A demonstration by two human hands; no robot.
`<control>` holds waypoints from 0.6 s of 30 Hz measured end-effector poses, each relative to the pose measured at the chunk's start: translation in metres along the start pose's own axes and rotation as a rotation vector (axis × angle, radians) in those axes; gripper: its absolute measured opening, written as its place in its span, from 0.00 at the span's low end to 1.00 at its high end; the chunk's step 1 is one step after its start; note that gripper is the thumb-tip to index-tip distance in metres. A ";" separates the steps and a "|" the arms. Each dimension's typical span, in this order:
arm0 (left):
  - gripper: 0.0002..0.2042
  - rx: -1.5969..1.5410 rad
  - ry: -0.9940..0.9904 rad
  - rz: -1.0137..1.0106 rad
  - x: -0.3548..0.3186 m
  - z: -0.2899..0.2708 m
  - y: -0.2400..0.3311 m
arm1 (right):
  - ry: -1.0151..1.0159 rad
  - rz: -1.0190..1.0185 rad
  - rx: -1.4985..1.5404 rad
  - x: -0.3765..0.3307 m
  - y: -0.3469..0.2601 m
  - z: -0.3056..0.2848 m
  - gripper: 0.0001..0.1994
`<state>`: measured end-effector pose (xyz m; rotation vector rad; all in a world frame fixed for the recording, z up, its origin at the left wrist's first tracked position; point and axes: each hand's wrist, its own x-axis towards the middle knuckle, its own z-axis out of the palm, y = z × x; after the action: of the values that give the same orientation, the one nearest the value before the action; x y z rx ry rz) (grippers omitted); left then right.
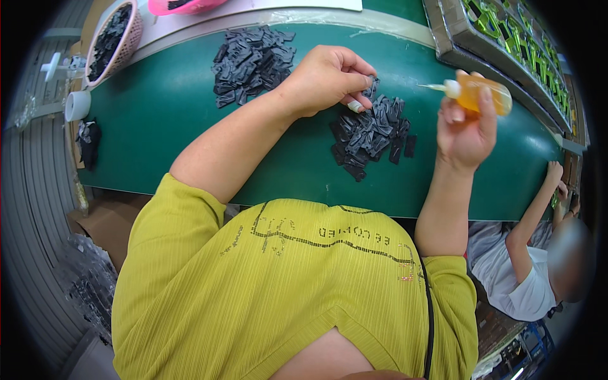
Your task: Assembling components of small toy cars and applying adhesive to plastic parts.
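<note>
My left hand [332, 79] pinches a small black plastic piece [373, 85] between thumb and fingers, over the right-hand pile. A whitish wrap sits on one of its fingertips. My right hand [467, 130] is wrapped round a squeeze bottle [484, 94] of amber liquid. The bottle lies on its side in the air, its thin needle tip pointing left toward the held piece, some distance away from it. Below my left hand spreads a loose pile of flat black plastic pieces [373, 136]. A larger pile of similar black pieces [250, 63] lies farther left, beyond my left forearm.
The green table [145, 139] carries a pink basket [131, 41] of black pieces at far left, near a white roll [77, 106]. A box [462, 54] of bright green parts stands at far right. Another person in a white top [529, 285] sits to the right.
</note>
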<state>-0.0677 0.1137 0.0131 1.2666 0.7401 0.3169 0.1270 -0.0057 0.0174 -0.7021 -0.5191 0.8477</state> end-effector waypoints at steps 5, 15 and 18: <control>0.14 0.165 0.112 0.087 0.015 0.004 0.011 | -0.059 -0.122 0.162 0.008 -0.025 -0.010 0.16; 0.10 0.768 0.103 0.503 0.082 0.095 0.007 | -0.032 -0.242 0.224 0.002 -0.050 -0.024 0.17; 0.10 0.885 0.206 0.521 0.051 0.068 0.009 | -0.013 -0.191 0.241 0.005 -0.045 -0.021 0.17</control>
<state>0.0156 0.0962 0.0128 2.3037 0.7378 0.5804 0.1659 -0.0302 0.0368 -0.4188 -0.4777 0.7209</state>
